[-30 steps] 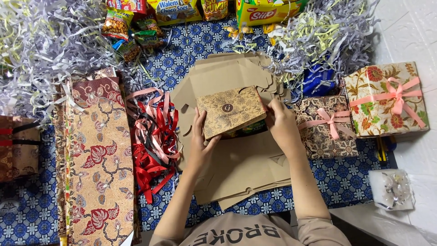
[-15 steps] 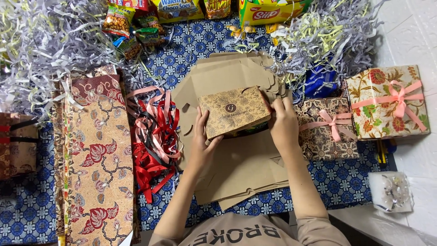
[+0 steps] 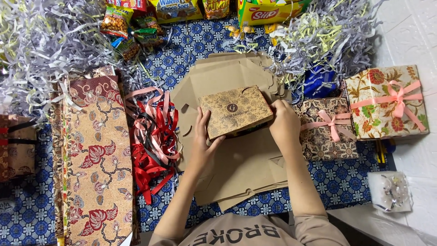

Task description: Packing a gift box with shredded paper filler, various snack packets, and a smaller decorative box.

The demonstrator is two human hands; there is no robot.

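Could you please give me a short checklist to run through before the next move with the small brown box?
1. Left hand on the small brown box: ok, it holds the near left edge.
2. Right hand on the box: ok, it grips the right end.
3. Lid flat and closed: cannot tell; something dark shows under the near edge.
4. Support below: ok, flat cardboard blanks lie under it.
5. Ribbons within reach: ok, beside the left hand.
6. Wrapped boxes apart: ok, to the right.

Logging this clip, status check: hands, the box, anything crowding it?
Left hand and right hand grip the brown patterned box at its two ends. Box held over flat cardboard blanks. Red ribbons left, wrapped gift boxes right, both apart.
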